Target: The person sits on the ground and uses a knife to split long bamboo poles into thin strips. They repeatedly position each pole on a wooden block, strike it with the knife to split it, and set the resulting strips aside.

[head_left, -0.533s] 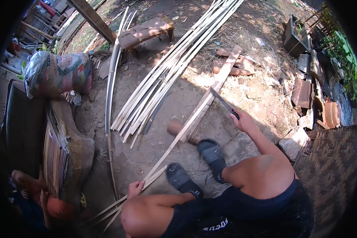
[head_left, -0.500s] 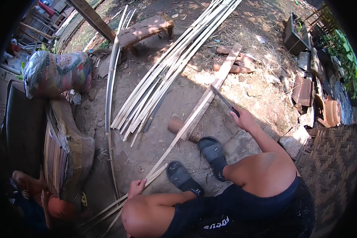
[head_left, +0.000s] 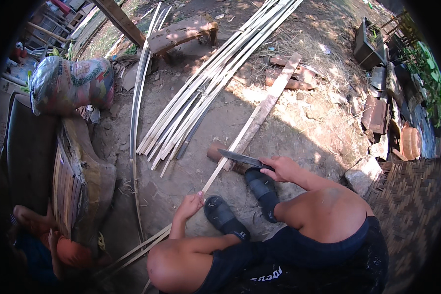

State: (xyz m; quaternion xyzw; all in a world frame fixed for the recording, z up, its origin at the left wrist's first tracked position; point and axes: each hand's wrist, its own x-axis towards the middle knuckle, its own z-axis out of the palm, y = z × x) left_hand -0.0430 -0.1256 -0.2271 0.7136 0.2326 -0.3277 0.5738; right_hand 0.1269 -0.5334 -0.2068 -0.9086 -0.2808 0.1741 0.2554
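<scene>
Right hand gripping a knife, blade lying across a long bamboo strip; left hand pinching the strip lower down; split bamboo pile lying beyond.

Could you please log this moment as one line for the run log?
left hand: grips bamboo strip | right hand: holds knife, blade on strip

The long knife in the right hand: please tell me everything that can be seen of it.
The long dark metal knife has a flat, narrow blade that tapers toward its tip, dull grey with a lighter edge. Its handle is hidden inside the right hand, whose fingers close around it. The blade lies almost level, pointing to the person's left, across the long pale bamboo strip that the left hand grips lower down. Under the blade sits a short brown log on the dirt ground. Whether the edge bites the strip cannot be told.
</scene>
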